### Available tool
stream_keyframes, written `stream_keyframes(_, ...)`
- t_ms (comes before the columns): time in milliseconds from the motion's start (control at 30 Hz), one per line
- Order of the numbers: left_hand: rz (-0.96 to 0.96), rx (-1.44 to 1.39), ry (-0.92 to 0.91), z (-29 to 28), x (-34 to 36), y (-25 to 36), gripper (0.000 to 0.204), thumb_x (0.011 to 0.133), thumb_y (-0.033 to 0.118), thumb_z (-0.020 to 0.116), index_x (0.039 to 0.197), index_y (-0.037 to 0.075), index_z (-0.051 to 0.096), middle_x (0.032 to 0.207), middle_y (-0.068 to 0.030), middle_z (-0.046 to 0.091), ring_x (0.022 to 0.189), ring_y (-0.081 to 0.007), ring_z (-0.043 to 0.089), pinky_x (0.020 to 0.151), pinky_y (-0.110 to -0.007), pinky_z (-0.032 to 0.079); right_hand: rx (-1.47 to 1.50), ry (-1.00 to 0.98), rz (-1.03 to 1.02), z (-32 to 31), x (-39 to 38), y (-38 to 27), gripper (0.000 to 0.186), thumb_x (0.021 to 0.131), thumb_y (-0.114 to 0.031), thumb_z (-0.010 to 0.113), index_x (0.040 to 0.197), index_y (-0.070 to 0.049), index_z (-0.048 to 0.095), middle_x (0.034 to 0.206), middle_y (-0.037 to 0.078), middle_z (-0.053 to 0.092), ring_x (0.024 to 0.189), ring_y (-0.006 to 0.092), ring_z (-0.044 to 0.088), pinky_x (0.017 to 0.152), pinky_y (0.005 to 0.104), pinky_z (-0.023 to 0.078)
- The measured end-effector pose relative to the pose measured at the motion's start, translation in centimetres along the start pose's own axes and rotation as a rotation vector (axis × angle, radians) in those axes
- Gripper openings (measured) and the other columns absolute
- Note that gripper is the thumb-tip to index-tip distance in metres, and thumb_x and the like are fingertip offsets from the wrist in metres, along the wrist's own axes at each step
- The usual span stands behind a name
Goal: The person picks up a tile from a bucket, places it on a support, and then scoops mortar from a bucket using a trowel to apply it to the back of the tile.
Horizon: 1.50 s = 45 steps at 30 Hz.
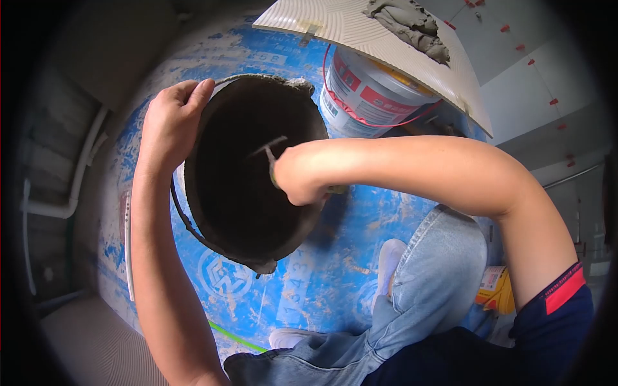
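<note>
My left hand grips the upper-left rim of a dark bucket, crusted with grey material and standing on the blue floor covering. My right hand reaches over the bucket from the right, closed on the handle of a metal tool that points into its dark interior; what the bucket holds is too dark to make out. Behind it stands a white-and-red pail with a red handle. Over that lies a pale ridged tile bearing a lump of grey mortar.
White pipes run along the dark wall at left. A yellow container sits beside my jeans-clad leg. A white strip lies left of the bucket, and a green line crosses the blue covering near my shoes.
</note>
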State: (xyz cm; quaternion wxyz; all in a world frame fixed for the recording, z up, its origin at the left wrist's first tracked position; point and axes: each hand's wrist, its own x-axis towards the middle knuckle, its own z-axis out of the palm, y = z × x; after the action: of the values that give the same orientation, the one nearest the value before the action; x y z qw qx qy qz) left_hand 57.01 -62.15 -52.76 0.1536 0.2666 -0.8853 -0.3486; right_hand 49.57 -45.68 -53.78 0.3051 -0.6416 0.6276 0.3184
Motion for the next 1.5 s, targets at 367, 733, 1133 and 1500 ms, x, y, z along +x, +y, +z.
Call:
stream_keyframes(367,0.103,0.028,0.033,1.5,0.1,-0.2,0.043,0.096,0.042,0.056,0.098,0.001,0.069,0.081,-0.0128,0.067,0.070,-0.0180,0.061,0.071,-0.031,0.050,0.095,-0.008,0.443,9.9,12.0,1.3,0.031,0.073,-0.011,0.072,0.103,-0.016,0.075,0.111,0.003,0.070,0.096,0.0211,0.069,0.071,0.0382,0.057)
stream_keyframes(733,0.088,0.109,0.048,1.5,0.4,0.3,0.045,0.096,0.042,0.056,0.109,0.001,0.070,0.094,-0.0165,0.071,0.081,-0.0243,0.069,0.079,-0.035,0.055,0.224,0.044,0.149,-1.7,5.3,5.9,0.024,0.082,-0.016,0.055,0.074,-0.001,0.072,0.075,0.017,0.069,0.071,0.0287,0.068,0.066,0.0400,0.054)
stream_keyframes(1133,0.099,0.091,0.035,1.7,-1.7,1.6,0.040,0.096,0.038,0.057,0.106,0.001,0.070,0.093,-0.0168,0.070,0.081,-0.0258,0.068,0.078,-0.035,0.055,1.427,-0.293,0.255,5.9,8.0,9.6,0.019,0.091,-0.019,0.058,0.080,-0.004,0.058,0.065,0.006,0.058,0.051,0.0189,0.057,0.049,0.0321,0.051)
stream_keyframes(1500,0.331,0.009,0.209,4.0,-6.6,2.0,0.028,0.089,0.020,0.063,0.071,-0.001,0.061,0.071,-0.0161,0.058,0.074,-0.0351,0.058,0.068,-0.043,0.046,0.338,0.083,-0.030,11.5,9.9,9.0,0.042,0.088,-0.025,0.050,0.126,-0.008,0.060,0.097,0.013,0.068,0.076,0.0193,0.063,0.068,0.0387,0.051)
